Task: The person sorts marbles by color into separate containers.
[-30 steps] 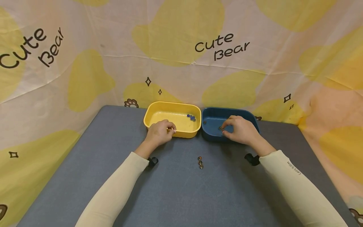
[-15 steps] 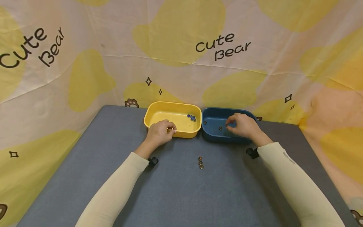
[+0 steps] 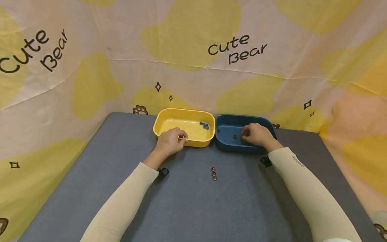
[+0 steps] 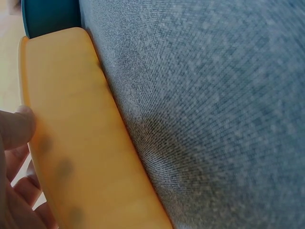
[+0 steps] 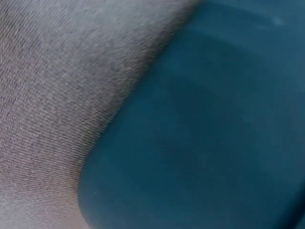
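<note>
At the table's [image 3: 90, 174] far edge, two tubs side by side. Left hand [image 3: 169, 142] gripping the yellow tub's [image 3: 169, 116] near rim. Blue marbles [image 3: 204, 125] in its far right corner. Mid-table, three marbles [image 3: 213, 173] in a row. Right hand [image 3: 257, 134] curled inside the blue tub [image 3: 226, 119]; grip hidden, near a marble [image 3: 235, 136].

Head cam sits high at the near table edge, looking forward and down: full grey mat [image 3: 193, 201], both bins, printed backdrop behind. Left wrist cam is very close, low beside the yellow bin [image 4: 81, 143], facing its outer wall and the mat. Right wrist cam is closer still, blurred, on the blue bin [image 5: 214, 133] wall. All three views share bins and mat.
</note>
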### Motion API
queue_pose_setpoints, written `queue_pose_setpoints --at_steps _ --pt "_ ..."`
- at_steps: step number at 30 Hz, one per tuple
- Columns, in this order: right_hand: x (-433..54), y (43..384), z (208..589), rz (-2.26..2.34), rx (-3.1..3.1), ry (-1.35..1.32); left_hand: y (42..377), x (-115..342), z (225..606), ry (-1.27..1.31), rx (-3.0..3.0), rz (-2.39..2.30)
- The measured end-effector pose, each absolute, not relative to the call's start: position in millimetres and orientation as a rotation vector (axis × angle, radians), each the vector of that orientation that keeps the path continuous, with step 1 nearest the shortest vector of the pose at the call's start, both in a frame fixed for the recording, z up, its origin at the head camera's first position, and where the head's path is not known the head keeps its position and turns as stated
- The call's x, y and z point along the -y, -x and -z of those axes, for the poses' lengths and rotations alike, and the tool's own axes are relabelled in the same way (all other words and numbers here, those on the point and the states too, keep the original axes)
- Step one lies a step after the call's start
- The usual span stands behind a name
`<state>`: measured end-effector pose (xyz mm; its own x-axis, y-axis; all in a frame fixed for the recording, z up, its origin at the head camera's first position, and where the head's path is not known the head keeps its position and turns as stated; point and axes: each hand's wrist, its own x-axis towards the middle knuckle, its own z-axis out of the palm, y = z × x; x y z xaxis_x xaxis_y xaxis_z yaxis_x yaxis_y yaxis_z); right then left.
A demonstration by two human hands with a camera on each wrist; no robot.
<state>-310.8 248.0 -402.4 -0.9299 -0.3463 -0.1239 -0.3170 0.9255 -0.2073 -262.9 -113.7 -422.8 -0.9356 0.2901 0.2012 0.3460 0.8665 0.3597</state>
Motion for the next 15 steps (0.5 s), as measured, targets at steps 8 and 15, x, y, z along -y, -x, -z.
queue_pose_setpoints --at_steps 8,15 --pt "-249 316 410 0.253 -2.896 0.517 262 113 422 0.489 2.904 0.594" --pt "-248 320 414 0.231 -2.875 0.515 262 113 423 0.482 2.913 0.595"
